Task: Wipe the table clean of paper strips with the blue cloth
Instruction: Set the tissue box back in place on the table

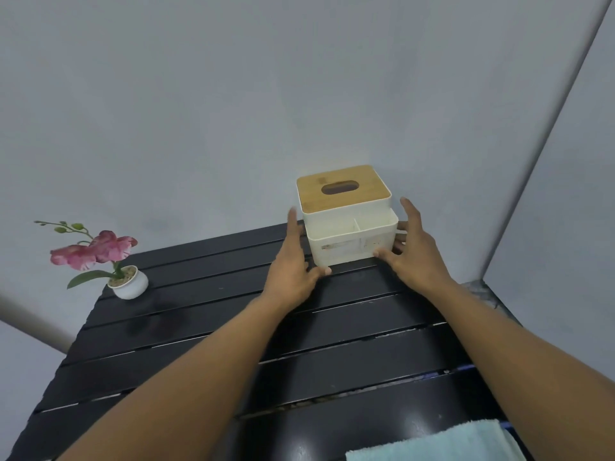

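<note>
The black slatted surface (pixel 206 327) stands against a grey wall (pixel 233 94). A white tissue box (pixel 349 224) with a wooden lid (pixel 342 188) sits at the far edge of the surface, right of centre; the lid has an oval slot, and an open two-compartment tray is built into the front of the box. Both arms extend forward from the near edge. The left hand (pixel 293 264) lies along the left side of the tissue box, palm toward the wall of the box, fingers (pixel 293 224) straight and spread, thumb at the lower front corner. The right hand (pixel 412 247) lies along the right side of the box, fingers (pixel 411 211) extended, thumb touching the lower front right corner. Both hands are unclenched and flank the box; whether they press against its sides firmly enough to grip it cannot be told. The blue cloth (pixel 436 442) lies at the near right corner of the surface, partly cut off by the frame edge, well apart from both hands. A small white pot (pixel 131 284) holding a pink orchid (pixel 96 249) stands near the far left corner of the surface. Paper strips cannot be made out on the visible slats.
</note>
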Demonstrator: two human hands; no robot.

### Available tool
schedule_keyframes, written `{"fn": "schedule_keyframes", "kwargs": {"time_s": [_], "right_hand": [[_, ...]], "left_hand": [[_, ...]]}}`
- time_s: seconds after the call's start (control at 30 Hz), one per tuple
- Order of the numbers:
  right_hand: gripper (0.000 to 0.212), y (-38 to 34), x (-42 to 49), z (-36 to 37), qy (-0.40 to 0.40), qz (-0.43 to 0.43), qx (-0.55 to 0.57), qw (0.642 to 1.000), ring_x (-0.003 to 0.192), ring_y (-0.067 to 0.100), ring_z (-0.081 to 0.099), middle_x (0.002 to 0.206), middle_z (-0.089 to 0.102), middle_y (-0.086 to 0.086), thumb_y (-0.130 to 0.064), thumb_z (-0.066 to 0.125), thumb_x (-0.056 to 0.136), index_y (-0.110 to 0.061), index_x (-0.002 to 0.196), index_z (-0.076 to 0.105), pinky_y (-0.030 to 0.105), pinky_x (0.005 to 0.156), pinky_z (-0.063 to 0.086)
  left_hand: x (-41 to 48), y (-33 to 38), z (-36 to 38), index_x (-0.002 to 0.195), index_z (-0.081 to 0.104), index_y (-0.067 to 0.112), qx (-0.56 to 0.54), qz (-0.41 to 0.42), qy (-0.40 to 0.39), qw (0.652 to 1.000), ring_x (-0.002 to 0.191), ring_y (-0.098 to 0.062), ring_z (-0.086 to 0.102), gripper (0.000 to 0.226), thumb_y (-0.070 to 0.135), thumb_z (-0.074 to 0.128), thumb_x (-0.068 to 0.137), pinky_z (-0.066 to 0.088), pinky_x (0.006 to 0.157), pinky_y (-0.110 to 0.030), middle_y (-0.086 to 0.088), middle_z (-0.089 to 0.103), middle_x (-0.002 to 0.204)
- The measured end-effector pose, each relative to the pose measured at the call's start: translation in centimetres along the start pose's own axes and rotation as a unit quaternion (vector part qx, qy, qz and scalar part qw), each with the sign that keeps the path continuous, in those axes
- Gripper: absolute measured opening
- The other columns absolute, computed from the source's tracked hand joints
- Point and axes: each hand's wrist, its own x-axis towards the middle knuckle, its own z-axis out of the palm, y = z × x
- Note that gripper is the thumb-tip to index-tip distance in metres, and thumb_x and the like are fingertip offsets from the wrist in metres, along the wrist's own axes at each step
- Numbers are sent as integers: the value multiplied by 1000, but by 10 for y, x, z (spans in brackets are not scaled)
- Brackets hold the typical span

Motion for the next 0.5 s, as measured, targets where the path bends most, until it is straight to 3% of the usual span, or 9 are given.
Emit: {"fn": "schedule_keyframes", "kwargs": {"time_s": [0.03, 0.1, 0.27, 0.37, 0.5], "right_hand": [[105, -1, -2, 0, 6, 2, 6, 1000, 119, 22, 54, 133, 48, -8, -19, 81, 73, -47, 142, 7, 41, 96, 47], [101, -8, -9, 1, 53, -9, -21, 998, 124, 20, 48, 139, 43, -6, -20, 81, 73, -44, 142, 10, 38, 98, 44], [71, -55, -27, 8, 144, -134, -129, 972, 119, 16, 40, 131, 42, 0, -16, 73, 77, -31, 135, 35, 27, 89, 41], [54, -98, -35, 30, 113, -185, -127, 968, 114, 16, 43, 127, 48, -2, -17, 67, 81, -30, 128, 44, 29, 88, 43], [49, -147, -46, 86, 3, -214, -80, 973, 101, -1, 45, 115, 47, -16, -19, 59, 85, -38, 127, 41, 16, 84, 39]], "left_hand": [[-5, -2, -3, 140, -25, 50, 22, -18, -28, 999, 125, -20, 51, 119, 31, 76, 79, 45, 102, -46, 6, 32, 154], [-18, -12, -12, 139, -30, 45, 97, -26, -72, 992, 135, -23, 41, 109, 48, 64, 84, 35, 108, -44, 2, 30, 156], [-59, -46, -54, 150, -8, 31, 261, -6, -127, 957, 147, -16, 7, 73, 58, 32, 95, 12, 118, -40, 3, 11, 161], [-78, -65, -87, 152, 6, 26, 328, -22, -152, 932, 147, -14, 0, 65, 55, 23, 98, 1, 118, -42, 5, 0, 162], [-106, -98, -140, 152, 8, 30, 341, -80, -148, 925, 148, -18, -3, 62, 56, 21, 98, 1, 117, -45, 3, -4, 162]]}}
